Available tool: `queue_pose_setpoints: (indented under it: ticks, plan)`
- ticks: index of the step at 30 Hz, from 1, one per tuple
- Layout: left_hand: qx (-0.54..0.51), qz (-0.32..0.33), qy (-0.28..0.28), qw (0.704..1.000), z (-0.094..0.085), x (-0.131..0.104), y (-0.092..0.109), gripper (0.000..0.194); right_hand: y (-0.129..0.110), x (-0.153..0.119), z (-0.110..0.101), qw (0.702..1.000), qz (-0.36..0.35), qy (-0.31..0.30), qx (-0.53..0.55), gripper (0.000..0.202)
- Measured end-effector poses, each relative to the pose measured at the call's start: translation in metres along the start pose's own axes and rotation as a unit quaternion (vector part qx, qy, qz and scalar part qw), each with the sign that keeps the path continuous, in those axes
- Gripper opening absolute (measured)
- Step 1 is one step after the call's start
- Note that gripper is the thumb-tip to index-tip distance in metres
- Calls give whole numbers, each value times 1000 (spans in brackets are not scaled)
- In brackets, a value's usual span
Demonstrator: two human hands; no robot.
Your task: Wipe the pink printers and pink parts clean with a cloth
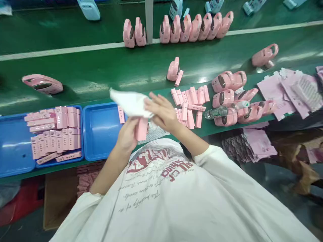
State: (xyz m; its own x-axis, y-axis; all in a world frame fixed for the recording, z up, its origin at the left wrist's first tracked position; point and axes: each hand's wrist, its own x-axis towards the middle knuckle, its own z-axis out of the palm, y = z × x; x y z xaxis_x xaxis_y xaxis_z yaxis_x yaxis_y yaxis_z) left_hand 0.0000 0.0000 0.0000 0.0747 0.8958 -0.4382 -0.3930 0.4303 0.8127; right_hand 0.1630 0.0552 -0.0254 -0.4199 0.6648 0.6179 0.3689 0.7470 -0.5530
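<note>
A pink box [141,129] sits upright in my left hand [128,134], whose fingers are wrapped round it. Above the box, a white cloth-like sheet [130,102] spreads to the left, blurred by motion. My right hand [163,112] lies against the sheet's right end, fingers stretched out and touching it. Just right of my right hand is a pile of small pink boxes [184,112]. Left of my hands stands a blue tray [101,131] with one pink box [121,114] at its right edge.
Another blue tray [82,134] holds rows of pink boxes, with a further blue tray [15,144] at the far left. Pink handled cases [223,97], a clear bottle [216,112] and flat pink cartons [276,92] lie to the right. More pink cases [195,28] line the strip beyond the green belt [106,74].
</note>
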Motion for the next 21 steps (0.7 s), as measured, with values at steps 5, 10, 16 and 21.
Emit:
queue_pose_setpoints:
  ticks: [5, 10, 16, 21]
  plan:
    - [170, 129, -56, 975, -12, 22, -27, 59, -3, -19, 19, 994, 101, 11, 47, 41]
    - [344, 39, -88, 934, -37, 47, -78, 72, 40, -53, 57, 924, 366, -78, 81, 28]
    - [400, -36, -95, 911, -59, 68, -91, 54, 82, -86, 78, 877, 457, -134, 63, 15]
    - [512, 9, 84, 855, -95, 99, -60, 39, 91, -88, 68, 889, 436, -138, -8, 20]
